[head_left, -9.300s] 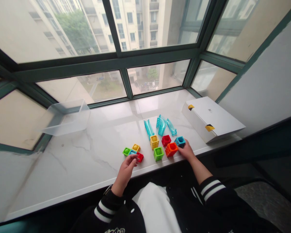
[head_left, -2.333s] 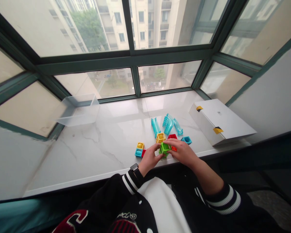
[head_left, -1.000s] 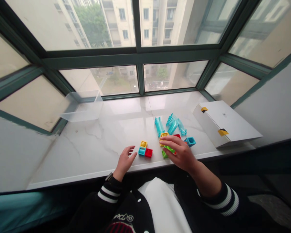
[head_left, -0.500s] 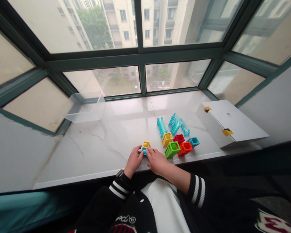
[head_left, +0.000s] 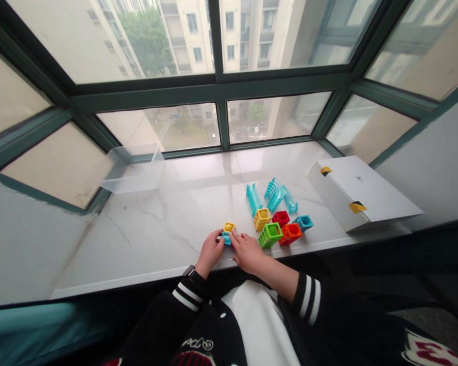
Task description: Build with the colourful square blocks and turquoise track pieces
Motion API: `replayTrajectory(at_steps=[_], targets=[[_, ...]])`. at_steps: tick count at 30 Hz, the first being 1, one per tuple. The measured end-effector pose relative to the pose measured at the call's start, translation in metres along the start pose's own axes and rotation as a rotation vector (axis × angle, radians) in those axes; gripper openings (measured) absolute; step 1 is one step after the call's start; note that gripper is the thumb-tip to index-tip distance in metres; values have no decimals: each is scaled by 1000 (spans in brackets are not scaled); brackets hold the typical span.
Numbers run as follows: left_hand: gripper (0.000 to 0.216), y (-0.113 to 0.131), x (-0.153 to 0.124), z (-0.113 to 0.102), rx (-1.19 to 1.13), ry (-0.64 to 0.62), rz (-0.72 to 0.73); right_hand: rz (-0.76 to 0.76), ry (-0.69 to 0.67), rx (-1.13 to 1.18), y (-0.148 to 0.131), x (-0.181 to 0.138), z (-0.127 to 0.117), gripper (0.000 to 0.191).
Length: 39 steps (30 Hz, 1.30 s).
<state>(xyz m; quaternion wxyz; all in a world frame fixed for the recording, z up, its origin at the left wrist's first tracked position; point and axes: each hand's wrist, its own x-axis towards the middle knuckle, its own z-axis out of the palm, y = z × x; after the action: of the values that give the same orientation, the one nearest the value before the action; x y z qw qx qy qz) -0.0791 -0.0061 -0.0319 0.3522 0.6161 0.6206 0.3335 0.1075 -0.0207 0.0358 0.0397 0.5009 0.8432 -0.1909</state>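
Clear tub: well left of the left grip, which touches the small blue block; clenching cannot be confirmed. Small yellow block: just beyond that grip. Right grip: at the small blue block's right side; closure undeterminable. Green block: just right.

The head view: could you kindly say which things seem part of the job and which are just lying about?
Likely part:
small light-blue plastic block, between left hand and right hand
small yellow plastic block beside it
multicoloured open-topped plastic blocks
perhaps translucent turquoise plastic tracks

Probably lying about:
clear rectangular plastic container
white box with yellow-and-black tabs
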Motion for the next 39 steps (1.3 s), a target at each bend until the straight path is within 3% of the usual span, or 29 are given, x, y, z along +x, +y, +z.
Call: replayTrajectory(at_steps=[8, 20, 30, 39], targets=[[38, 4, -2, -4, 46, 1, -9, -3, 11, -29, 4, 4, 12, 75], [41, -6, -2, -8, 72, -24, 34, -13, 7, -42, 1, 3, 4, 78], [43, 2, -5, -10, 81, -54, 56, 5, 7, -34, -3, 2, 5, 83], [46, -2, -8, -17, 143, -35, 29, 25, -1, -53, -3, 3, 2, 72]])
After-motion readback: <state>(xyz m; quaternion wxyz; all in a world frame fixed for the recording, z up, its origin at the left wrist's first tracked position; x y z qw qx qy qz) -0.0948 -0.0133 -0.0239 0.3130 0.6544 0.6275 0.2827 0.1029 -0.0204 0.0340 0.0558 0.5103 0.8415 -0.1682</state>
